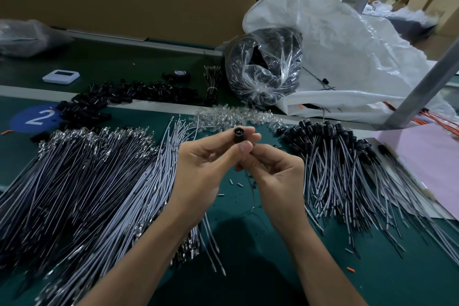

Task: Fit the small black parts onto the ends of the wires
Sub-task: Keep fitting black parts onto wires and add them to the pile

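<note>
1. Your left hand (198, 164) and right hand (275, 176) are raised above the green mat (248, 251), with their fingertips meeting.
2. Both hands pinch one small black part (239, 134). The left thumb and fingers hold its left side. The right thumb presses its near side and the right forefinger sits at its right. The open end of the part faces you.
3. A thin wire (252, 191) hangs from under the right fingers down to the mat.
4. Left of your left hand lies a broad pile of loose wires (87, 181), metal terminals pointing away from you.
5. Right of your right hand lies a fan of fitted wires (347, 176), each with a black part on its far end.
6. Just beyond your hands sits a strip of clear parts (236, 117). Farther left, a heap of black parts (111, 99) lies beside a blue disc (37, 117) marked 2.
7. Farthest back, a clear bag (263, 67) of black cable leans against a white sack (347, 45).
</note>
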`<action>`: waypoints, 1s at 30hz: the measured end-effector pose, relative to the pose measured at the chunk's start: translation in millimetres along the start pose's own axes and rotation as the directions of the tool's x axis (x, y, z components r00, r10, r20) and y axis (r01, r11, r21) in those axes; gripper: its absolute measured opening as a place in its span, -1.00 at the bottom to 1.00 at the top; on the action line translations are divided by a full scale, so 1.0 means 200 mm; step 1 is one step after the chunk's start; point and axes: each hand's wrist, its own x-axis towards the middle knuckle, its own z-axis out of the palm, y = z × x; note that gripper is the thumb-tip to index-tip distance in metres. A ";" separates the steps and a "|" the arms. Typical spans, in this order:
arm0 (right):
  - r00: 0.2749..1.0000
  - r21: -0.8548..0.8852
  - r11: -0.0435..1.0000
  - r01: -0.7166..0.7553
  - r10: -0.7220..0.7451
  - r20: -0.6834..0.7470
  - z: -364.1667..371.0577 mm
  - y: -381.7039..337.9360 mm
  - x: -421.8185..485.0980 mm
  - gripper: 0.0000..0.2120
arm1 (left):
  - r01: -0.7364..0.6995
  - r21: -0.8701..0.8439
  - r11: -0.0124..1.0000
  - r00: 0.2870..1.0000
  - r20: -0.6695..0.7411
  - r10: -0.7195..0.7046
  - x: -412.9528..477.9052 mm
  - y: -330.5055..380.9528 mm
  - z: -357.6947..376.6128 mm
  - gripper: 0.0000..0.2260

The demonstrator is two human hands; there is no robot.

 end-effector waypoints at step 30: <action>0.997 -0.014 0.999 -0.047 0.046 -0.058 -0.01 0.02 -0.01 -0.95 | -0.028 0.218 0.976 0.999 -0.017 0.032 0.01 -0.02 0.00 -0.84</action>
